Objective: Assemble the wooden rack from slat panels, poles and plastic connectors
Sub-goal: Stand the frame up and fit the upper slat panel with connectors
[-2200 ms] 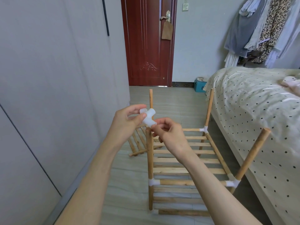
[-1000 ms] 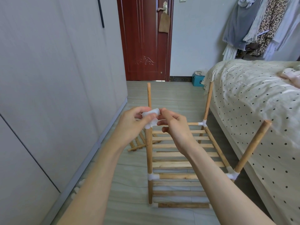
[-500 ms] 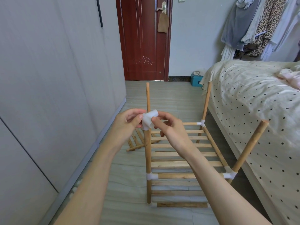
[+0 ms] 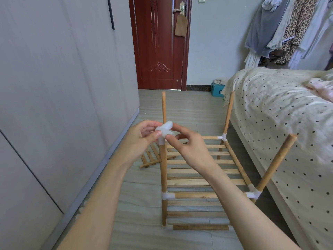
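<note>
A partly built wooden rack (image 4: 203, 181) stands on the floor with two slat shelves and upright poles joined by white plastic connectors. A white connector (image 4: 164, 131) sits on top of the near left pole (image 4: 163, 170). My left hand (image 4: 142, 139) pinches the connector from the left. My right hand (image 4: 189, 147) pinches it from the right with thumb and fingertips. Bare pole tops stand at the far left (image 4: 163, 105), far right (image 4: 229, 109) and near right (image 4: 275, 163).
A spare slat panel (image 4: 149, 157) lies on the floor left of the rack. A grey wardrobe (image 4: 54, 87) runs along the left. A bed with a dotted cover (image 4: 281, 123) crowds the rack's right side. A red door (image 4: 158, 42) is ahead.
The connector came down from in front of me onto the top of the near left pole, both hands turning it there. The view tilted slightly downward.
</note>
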Demonstrator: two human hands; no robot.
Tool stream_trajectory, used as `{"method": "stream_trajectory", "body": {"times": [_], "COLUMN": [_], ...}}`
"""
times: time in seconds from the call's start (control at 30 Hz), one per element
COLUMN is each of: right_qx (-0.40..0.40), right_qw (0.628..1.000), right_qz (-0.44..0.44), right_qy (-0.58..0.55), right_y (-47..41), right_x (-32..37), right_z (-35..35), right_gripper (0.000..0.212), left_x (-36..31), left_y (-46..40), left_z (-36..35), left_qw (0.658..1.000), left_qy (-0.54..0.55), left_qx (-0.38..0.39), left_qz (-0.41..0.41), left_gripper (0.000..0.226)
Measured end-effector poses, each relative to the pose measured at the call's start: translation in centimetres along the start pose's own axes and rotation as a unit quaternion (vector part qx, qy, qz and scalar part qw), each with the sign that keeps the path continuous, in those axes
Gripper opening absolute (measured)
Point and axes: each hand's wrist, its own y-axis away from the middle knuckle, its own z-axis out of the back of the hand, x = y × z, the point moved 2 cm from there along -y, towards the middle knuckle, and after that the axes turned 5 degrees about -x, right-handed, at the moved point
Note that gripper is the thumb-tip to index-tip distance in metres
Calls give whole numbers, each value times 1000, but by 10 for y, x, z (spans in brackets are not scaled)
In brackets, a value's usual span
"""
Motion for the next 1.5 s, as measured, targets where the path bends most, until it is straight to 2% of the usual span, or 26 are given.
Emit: {"method": "stream_trajectory", "body": {"times": [0.13,0.33,0.47,0.6,0.8,1.07,1.27,1.4,1.5], "right_qx": [25,29,45,57,26,0,-26,-20,13], "right_qw": [1000,998,997,996,998,999,999,999,993], "right_qz": [-16,-23,-27,-18,14,42,16,34,66], "right_qy": [5,-44,-54,-62,-58,-30,-25,35,93], "right_y": [-3,-7,-12,-14,-13,-3,-4,-9,-13], "right_x": [-4,-2,-2,-3,-11,-15,-8,-5,-2], "right_z": [-1,-1,-2,-4,-12,-11,-9,-11,-8], "right_gripper": [40,29,30,29,29,23,8,13,41], "left_x": [12,28,27,32,36,39,43,56,68], "left_y": [1,6,4,6,9,20,20,21,20], "left_z": [-3,-10,-9,-14,-22,-30,-29,-28,-30], "left_qw": [999,999,998,1000,999,998,999,998,996], "left_qy": [7,-15,-7,18,34,33,-19,4,-4], "left_qx": [34,37,57,-1,-43,-56,-13,59,62], "left_qz": [24,35,32,22,3,-18,-29,25,56], "left_gripper": [29,23,19,18,22,23,19,23,21]}}
